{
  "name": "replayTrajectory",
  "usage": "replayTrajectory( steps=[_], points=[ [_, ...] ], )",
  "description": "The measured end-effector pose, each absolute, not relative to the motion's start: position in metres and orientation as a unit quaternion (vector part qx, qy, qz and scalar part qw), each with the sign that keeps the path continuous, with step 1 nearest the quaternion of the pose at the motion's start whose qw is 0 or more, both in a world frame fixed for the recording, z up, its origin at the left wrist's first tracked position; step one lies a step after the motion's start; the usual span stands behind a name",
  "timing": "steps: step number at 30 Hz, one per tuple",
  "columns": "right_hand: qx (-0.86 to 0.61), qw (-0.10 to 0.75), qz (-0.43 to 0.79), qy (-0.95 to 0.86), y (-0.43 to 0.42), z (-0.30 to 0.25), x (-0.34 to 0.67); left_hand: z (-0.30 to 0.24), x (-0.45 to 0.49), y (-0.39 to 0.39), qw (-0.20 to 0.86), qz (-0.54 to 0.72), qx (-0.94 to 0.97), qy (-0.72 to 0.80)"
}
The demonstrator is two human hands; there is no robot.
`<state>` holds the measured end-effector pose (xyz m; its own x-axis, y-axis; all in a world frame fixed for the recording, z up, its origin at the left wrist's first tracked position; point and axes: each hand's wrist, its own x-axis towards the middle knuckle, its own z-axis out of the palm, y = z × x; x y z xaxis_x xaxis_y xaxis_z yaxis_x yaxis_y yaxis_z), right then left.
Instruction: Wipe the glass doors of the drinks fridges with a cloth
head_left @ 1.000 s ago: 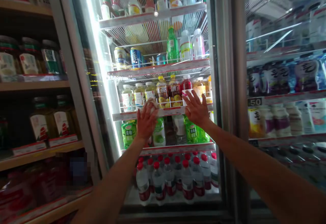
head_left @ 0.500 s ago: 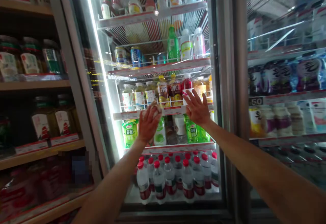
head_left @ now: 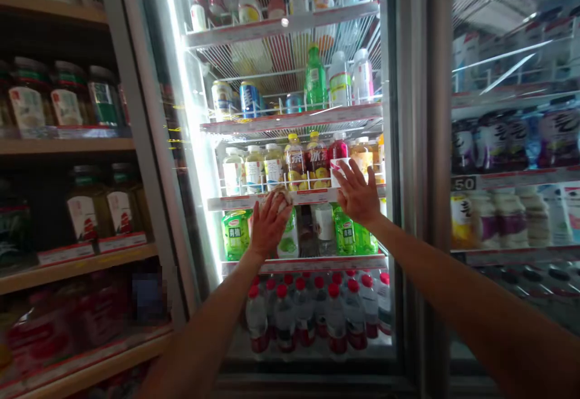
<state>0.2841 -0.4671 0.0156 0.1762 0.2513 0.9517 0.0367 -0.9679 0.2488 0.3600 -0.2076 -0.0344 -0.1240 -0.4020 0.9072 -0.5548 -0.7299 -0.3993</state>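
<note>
My left hand [head_left: 269,226] presses a crumpled pale cloth [head_left: 280,196] against the glass door [head_left: 385,302] of a lit drinks fridge, its fingers closed over the cloth. My right hand [head_left: 357,193] lies flat on the same glass a little to the right, fingers spread, holding nothing. Behind the glass at hand height stand tea bottles [head_left: 295,166] on a white shelf [head_left: 235,203], with green bottles [head_left: 234,233] one shelf lower.
Red-capped water bottles [head_left: 308,314] fill the fridge's bottom shelf; cans [head_left: 248,99] and bottles stand higher up. Wooden shelves [head_left: 67,145] with jars stand to the left. A second fridge door [head_left: 512,145] with dark bottles is to the right, past a metal frame [head_left: 414,175].
My left hand with the cloth has slid slightly right and down on the glass. The view has shifted a little; my right hand stays flat in place.
</note>
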Motion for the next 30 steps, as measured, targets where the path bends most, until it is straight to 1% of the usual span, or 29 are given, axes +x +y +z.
replayTrajectory(
  steps=[4, 6, 8, 12, 14, 16, 21, 23, 25, 28, 30],
  points=[
    [0.754, 0.093, 0.644, 0.092, -0.467, 0.015, 0.287, -0.031, 0.374, -0.157, 0.184, 0.683, 0.680, -0.192],
    [0.745, 0.101, 0.653, 0.090, -0.467, 0.014, 0.288, -0.032, 0.374, -0.152, 0.220, 0.682, 0.684, -0.138],
    [0.737, 0.108, 0.662, 0.090, -0.467, 0.014, 0.288, -0.035, 0.370, -0.165, 0.203, 0.679, 0.687, -0.161],
    [0.730, 0.113, 0.668, 0.095, -0.468, 0.014, 0.288, -0.050, 0.357, -0.205, 0.062, 0.652, 0.676, -0.338],
    [0.728, 0.116, 0.668, 0.099, -0.468, 0.014, 0.288, -0.056, 0.357, -0.206, 0.015, 0.645, 0.660, -0.385],
    [0.731, 0.115, 0.666, 0.098, -0.469, 0.014, 0.288, -0.058, 0.362, -0.190, 0.025, 0.656, 0.659, -0.366],
    [0.737, 0.104, 0.661, 0.094, -0.468, 0.014, 0.289, -0.052, 0.373, -0.144, 0.184, 0.683, 0.684, -0.175],
    [0.736, 0.104, 0.662, 0.096, -0.467, 0.014, 0.289, -0.051, 0.368, -0.152, 0.206, 0.681, 0.683, -0.165],
    [0.735, 0.106, 0.664, 0.093, -0.467, 0.014, 0.289, -0.054, 0.360, -0.175, 0.173, 0.675, 0.683, -0.218],
    [0.733, 0.111, 0.665, 0.088, -0.467, 0.014, 0.288, -0.062, 0.349, -0.211, 0.075, 0.650, 0.676, -0.339],
    [0.737, 0.111, 0.661, 0.087, -0.467, 0.014, 0.288, -0.064, 0.348, -0.219, 0.036, 0.633, 0.671, -0.383]
  ],
)
